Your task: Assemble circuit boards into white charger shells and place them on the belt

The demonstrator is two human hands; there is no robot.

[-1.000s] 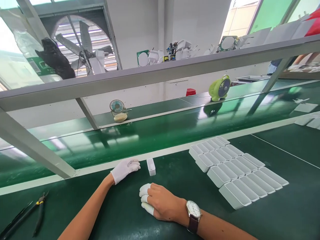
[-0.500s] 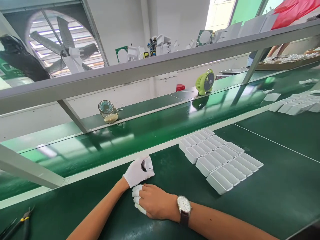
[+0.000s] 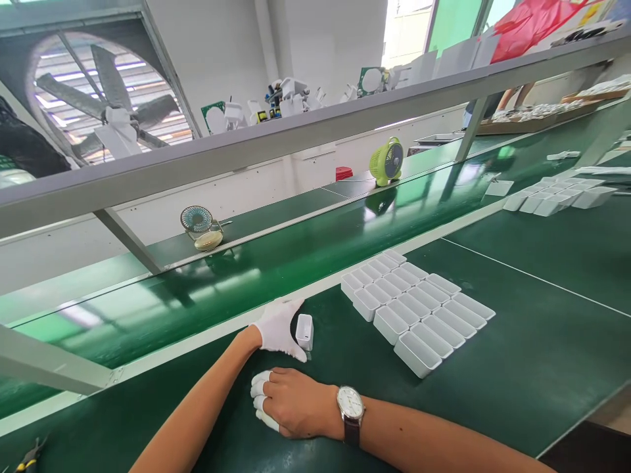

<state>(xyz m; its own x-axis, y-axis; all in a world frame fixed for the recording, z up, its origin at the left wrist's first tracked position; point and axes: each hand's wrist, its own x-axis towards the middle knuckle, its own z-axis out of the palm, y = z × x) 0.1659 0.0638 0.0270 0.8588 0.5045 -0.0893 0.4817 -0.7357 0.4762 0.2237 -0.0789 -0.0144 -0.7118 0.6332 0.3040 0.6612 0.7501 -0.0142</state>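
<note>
My left hand (image 3: 280, 330), in a white glove, has its thumb and fingers spread apart. Right beside it, between the thumb and fingers, a small white plastic box (image 3: 305, 332) rests on the dark green bench. My right hand (image 3: 290, 402) wears white finger covers and lies closed on the bench, nearer to me. Its fingers curl under, so anything inside them is hidden. To the right of both hands, several open white plastic cases (image 3: 417, 303) stand in tight rows.
Pliers (image 3: 30, 457) lie at the lower left edge. Beyond the bench's pale rail runs a shiny green conveyor belt (image 3: 276, 263). A small fan (image 3: 201, 226) and a green fan (image 3: 386, 162) stand behind it, under a grey shelf (image 3: 236, 154). More white cases (image 3: 557, 195) are farther right.
The left hand has let go of the small white box, its fingers opening away from it. The right hand stays curled on the bench. The camera view has turned slightly right.
</note>
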